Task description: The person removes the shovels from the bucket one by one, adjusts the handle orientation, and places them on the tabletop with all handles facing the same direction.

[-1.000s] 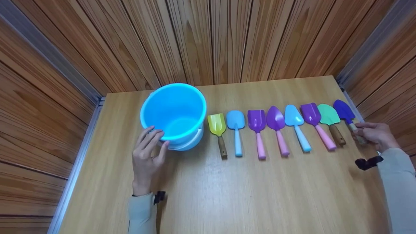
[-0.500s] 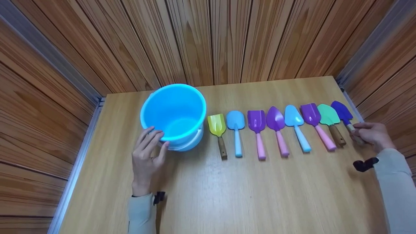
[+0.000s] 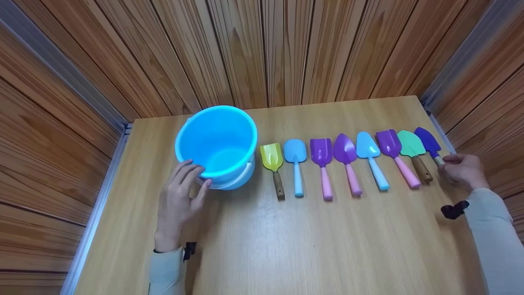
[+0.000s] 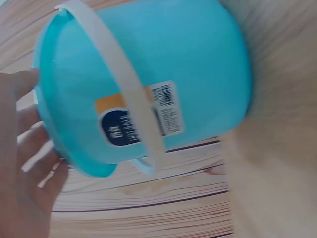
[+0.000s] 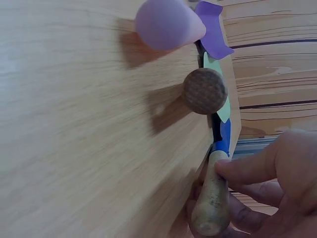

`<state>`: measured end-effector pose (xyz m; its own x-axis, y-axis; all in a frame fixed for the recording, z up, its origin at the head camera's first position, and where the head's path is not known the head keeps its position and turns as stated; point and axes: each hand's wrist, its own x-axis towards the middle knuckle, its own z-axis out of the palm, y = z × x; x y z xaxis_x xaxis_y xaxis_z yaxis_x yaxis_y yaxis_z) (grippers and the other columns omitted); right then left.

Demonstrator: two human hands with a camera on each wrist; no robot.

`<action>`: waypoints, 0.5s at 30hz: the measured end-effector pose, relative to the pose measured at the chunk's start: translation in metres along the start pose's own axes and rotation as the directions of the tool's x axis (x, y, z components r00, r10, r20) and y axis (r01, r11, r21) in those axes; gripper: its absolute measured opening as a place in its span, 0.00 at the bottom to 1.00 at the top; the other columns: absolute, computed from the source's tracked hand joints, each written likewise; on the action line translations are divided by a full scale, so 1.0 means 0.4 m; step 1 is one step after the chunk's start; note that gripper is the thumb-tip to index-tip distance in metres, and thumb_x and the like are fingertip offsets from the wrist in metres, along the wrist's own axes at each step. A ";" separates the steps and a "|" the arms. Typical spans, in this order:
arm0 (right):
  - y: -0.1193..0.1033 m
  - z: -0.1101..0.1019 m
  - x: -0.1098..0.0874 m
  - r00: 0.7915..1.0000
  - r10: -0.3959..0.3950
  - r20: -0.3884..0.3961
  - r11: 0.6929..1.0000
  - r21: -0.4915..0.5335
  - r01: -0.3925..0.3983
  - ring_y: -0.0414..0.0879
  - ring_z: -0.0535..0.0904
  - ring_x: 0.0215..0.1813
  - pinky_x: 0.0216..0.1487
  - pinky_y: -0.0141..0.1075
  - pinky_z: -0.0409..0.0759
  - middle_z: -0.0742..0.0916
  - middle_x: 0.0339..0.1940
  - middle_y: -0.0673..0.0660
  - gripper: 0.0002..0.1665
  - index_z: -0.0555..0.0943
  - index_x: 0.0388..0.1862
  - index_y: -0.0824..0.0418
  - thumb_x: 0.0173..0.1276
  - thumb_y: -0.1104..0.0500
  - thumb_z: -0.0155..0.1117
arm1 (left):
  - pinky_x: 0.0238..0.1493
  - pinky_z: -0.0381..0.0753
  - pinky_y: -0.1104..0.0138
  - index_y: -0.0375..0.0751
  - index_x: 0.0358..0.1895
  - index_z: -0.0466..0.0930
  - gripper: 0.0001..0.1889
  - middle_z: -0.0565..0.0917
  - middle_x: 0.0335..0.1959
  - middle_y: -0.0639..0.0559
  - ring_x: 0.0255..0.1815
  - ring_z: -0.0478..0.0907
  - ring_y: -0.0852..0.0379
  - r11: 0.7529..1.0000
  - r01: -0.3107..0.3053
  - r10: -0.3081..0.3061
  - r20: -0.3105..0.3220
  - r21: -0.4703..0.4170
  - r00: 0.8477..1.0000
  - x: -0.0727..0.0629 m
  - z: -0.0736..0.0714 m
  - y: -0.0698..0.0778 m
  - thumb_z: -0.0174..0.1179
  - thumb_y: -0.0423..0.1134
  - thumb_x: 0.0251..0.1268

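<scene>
At the far right of the row, my right hand (image 3: 462,170) pinches the pale wooden handle (image 5: 213,198) of a dark blue trowel (image 3: 428,139) between thumb and fingers. The blade lies close beside a green trowel (image 3: 412,143) with a brown handle. My left hand (image 3: 178,203) holds the near rim of a light blue bucket (image 3: 223,180), fingertips over the edge and thumb at the outer side. In the left wrist view, the bucket's pale carrying handle (image 4: 124,74) crosses its labelled side, and some fingertips are hidden behind the rim.
Left of the green trowel lie a purple shovel (image 3: 389,143), a light blue trowel (image 3: 367,145), a purple trowel (image 3: 345,148) and further shovels, ending with a yellow one (image 3: 272,155) near the bucket. Wood-panelled walls (image 3: 282,53) enclose the table (image 3: 266,254) on the back and sides.
My right hand has shifted the dark blue trowel slightly left, closer to the green one. My left wrist has swung a little left while the fingers stay at the bucket's rim.
</scene>
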<state>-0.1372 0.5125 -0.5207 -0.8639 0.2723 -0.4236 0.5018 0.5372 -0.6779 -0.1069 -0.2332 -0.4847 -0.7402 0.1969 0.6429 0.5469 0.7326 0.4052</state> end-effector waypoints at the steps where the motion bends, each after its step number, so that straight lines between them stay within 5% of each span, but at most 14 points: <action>1: 0.002 0.001 0.000 1.000 -0.001 0.001 1.000 -0.003 0.001 0.64 0.68 0.61 0.50 0.38 0.76 0.70 0.67 0.75 0.35 0.62 0.78 0.76 0.83 0.56 0.55 | 0.72 0.81 0.47 0.42 0.60 0.88 0.19 0.89 0.58 0.47 0.72 0.79 0.46 1.000 0.007 -0.008 0.024 0.002 1.000 0.004 -0.005 0.001 0.73 0.44 0.71; 7: -0.006 0.018 0.004 0.999 -0.034 0.000 0.998 -0.044 0.034 0.69 0.68 0.62 0.53 0.45 0.78 0.69 0.69 0.79 0.36 0.61 0.79 0.78 0.84 0.53 0.51 | 0.73 0.80 0.45 0.42 0.59 0.87 0.19 0.89 0.58 0.48 0.71 0.79 0.47 0.999 0.028 -0.031 0.076 0.035 0.997 0.012 -0.019 0.001 0.72 0.47 0.72; 11: -0.023 0.043 0.011 0.995 -0.091 0.046 0.986 -0.135 0.096 0.77 0.65 0.65 0.60 0.66 0.77 0.66 0.71 0.84 0.41 0.56 0.81 0.79 0.87 0.47 0.45 | 0.71 0.81 0.44 0.42 0.59 0.87 0.20 0.88 0.57 0.47 0.68 0.80 0.46 0.998 0.036 -0.041 0.080 0.056 0.996 0.006 -0.022 -0.001 0.73 0.48 0.70; 15: -0.053 0.078 0.012 0.987 -0.137 0.080 0.962 -0.228 0.152 0.85 0.57 0.73 0.69 0.81 0.64 0.60 0.77 0.87 0.51 0.48 0.85 0.76 0.86 0.35 0.40 | 0.69 0.81 0.45 0.42 0.61 0.87 0.23 0.88 0.57 0.46 0.64 0.79 0.46 0.995 0.051 -0.059 0.094 0.082 0.994 0.003 -0.018 -0.001 0.71 0.52 0.72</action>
<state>-0.1508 0.4773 -0.5271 -0.9182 0.1318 -0.3735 0.3418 0.7400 -0.5792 -0.1055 -0.2379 -0.4794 -0.8045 0.2141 0.5540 0.4745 0.7927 0.3828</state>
